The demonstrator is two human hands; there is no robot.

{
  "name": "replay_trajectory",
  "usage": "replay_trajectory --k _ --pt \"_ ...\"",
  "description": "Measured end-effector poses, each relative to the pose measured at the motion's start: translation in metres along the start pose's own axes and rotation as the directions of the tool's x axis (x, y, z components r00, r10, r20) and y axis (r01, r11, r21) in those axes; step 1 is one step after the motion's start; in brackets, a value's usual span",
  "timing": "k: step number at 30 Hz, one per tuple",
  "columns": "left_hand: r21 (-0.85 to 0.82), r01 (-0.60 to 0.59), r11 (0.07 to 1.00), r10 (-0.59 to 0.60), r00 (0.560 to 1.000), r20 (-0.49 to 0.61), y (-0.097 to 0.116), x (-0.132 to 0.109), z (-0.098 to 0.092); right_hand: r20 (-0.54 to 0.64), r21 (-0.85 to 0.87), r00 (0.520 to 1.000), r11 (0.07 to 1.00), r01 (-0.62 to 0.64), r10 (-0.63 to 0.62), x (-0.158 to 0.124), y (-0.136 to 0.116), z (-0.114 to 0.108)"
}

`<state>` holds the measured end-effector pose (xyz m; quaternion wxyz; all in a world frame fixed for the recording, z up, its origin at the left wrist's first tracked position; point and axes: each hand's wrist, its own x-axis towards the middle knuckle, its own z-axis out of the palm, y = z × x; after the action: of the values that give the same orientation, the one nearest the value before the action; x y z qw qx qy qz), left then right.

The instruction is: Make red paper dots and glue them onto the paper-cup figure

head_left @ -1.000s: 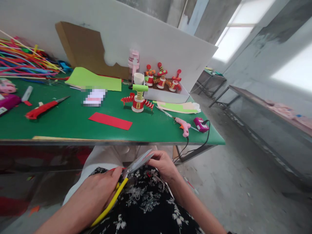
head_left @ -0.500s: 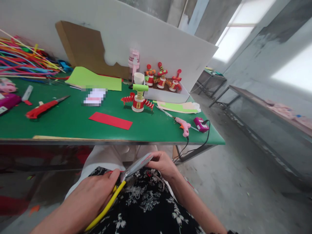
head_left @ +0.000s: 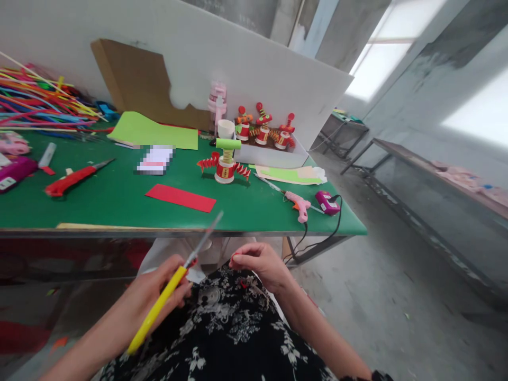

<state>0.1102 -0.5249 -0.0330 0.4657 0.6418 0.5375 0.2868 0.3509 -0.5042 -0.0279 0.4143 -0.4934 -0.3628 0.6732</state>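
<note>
Scissors [head_left: 160, 304] are gripped by the handles in my L hand [head_left: 159, 279], long axis lower L to upper R, tip toward the table [head_left: 257, 214]. My R hand [head_left: 262, 264], R of the blades, pinches a sm. red pc [head_left: 234, 257].

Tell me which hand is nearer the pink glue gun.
Right: the right hand is below and left of the glue gun in the picture; the left hand is farther left.

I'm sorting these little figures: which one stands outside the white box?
The figure topped with a green roll; the other three stand inside the box.
</note>
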Motion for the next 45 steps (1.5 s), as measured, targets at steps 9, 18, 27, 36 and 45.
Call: replay_trajectory --k 9,18,27,36,45 --pt "-0.295 0.095 0.951 -0.096 0.995 0.012 0.028 0.028 0.013 0.154 -0.175 0.988 0.984 0.043 -0.015 -0.009 -0.019 0.015" --pt "-0.395 0.103 0.913 -0.046 0.988 0.151 0.041 0.026 0.023 0.319 -0.365 0.947 0.917 0.162 -0.041 -0.005 -0.022 0.009" --pt "-0.324 0.053 0.945 -0.012 0.992 0.127 0.045 0.027 0.024 0.363 -0.364 0.931 0.916 0.168 -0.027 -0.004 -0.020 0.007" --pt "-0.563 0.049 0.825 -0.188 0.963 -0.193 0.027 0.027 0.043 0.067 0.052 0.996 0.997 0.056 -0.059 0.005 0.004 0.014" --pt "-0.777 -0.058 0.627 -0.323 0.888 -0.327 0.031 0.025 0.056 -0.034 0.392 0.999 0.920 0.013 0.000 0.009 0.031 0.038"
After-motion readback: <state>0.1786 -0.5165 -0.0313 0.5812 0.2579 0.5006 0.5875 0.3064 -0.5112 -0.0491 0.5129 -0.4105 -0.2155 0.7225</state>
